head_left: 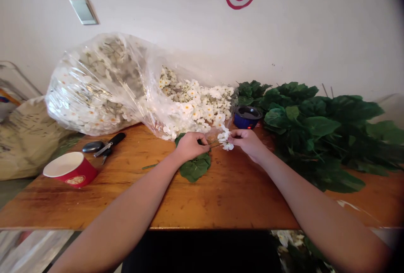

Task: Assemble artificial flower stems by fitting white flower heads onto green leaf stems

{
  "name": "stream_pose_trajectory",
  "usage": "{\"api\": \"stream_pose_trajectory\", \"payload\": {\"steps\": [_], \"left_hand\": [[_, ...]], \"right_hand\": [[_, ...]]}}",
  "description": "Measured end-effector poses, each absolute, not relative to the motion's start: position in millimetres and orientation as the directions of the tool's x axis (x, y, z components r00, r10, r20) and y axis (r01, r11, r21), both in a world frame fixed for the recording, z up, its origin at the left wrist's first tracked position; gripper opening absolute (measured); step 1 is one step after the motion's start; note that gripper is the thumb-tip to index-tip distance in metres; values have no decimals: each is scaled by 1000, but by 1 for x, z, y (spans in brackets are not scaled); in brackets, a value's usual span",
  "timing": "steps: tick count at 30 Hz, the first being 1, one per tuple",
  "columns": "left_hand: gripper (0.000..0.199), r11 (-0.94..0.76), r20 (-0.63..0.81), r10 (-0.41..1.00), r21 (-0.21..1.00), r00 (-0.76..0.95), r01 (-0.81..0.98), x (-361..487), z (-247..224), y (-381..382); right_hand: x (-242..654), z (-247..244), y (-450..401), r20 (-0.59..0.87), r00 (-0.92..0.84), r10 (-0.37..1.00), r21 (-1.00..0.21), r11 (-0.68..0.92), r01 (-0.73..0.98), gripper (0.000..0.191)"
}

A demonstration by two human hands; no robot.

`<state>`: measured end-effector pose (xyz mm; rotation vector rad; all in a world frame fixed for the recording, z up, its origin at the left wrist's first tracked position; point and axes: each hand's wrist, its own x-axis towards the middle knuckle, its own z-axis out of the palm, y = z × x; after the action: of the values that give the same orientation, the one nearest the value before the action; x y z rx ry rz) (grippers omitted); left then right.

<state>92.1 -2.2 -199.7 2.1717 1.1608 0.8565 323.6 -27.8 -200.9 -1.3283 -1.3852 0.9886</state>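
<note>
**Left hand (191, 146) and right hand (247, 143) pinching a white flower sprig (225, 140)**

Both hands are gripping the sprig's thin green stem (215, 145) between fingertips, staying close but apart above the wooden surface (227, 193). The stem is spanning the gap, apparently held taut for close handling. A green leaf (195, 168) is lying beneath the left hand. A clear plastic bag of white blossoms (104, 83) and a heap of green leaves (315, 125) are sitting on either side, seemingly placed within easy reach.

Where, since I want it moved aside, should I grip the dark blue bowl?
Pinch the rim of the dark blue bowl from the near side: it is round and low, and the clear plastic bag and green leaves crowd it left and right.
</note>
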Motion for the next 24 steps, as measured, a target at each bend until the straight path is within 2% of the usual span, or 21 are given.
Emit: {"api": "stream_pose_trajectory", "payload": {"steps": [4,8,10,16,24], "left_hand": [[9,-487,270,857,701,439,521,92,-197,-3],[11,-495,227,833,713,504,497,90,-195,-1],[13,-494,201,816,730,542,473,89,-195,1],[15,-447,152,823,769,548,458,88,-200,6],[15,-427,142,838,772,526,471,90,-203,4]], "right_hand": [[323,-198,-32,108,-113,988,-953,135,270,36],[321,-196,-34,99,-272,957,-912,197,359,52],[319,-197,-33,97,-257,962,-884,202,422,53],[314,-201,-31,134,-169,976,-775,210,596,41],[304,-201,-33,137,-162,977,-779,207,592,37]]}}
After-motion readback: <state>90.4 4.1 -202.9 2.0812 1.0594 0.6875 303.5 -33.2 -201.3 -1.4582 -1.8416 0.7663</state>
